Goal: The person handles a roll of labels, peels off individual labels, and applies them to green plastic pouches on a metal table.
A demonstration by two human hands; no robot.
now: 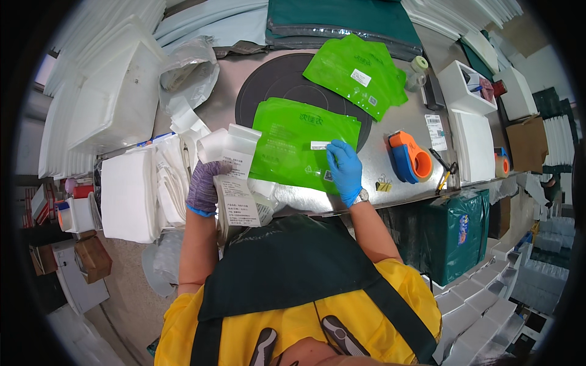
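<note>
My left hand [202, 185], in a purple knitted glove with blue showing at the cuff, grips a strip of printed white labels [238, 201]. The strip hangs in folds over the table's front edge, and its upper end curls over the bag. In a blue disposable glove, my right hand [344, 171] pinches the right end of a small white label [319, 145] against the nearer stack of green plastic bags [293, 137]. Whether that label is fully stuck down cannot be seen. Farther back, a second fanned stack of green bags [352, 68] bears a white label [360, 78].
A black round turntable [256, 75] lies under the bags on the metal table [297, 199]. An orange and blue tape dispenser [409, 158], a binder clip [383, 184] and a yellow-handled cutter [443, 180] are at right. White foam boxes [119, 100] stand left.
</note>
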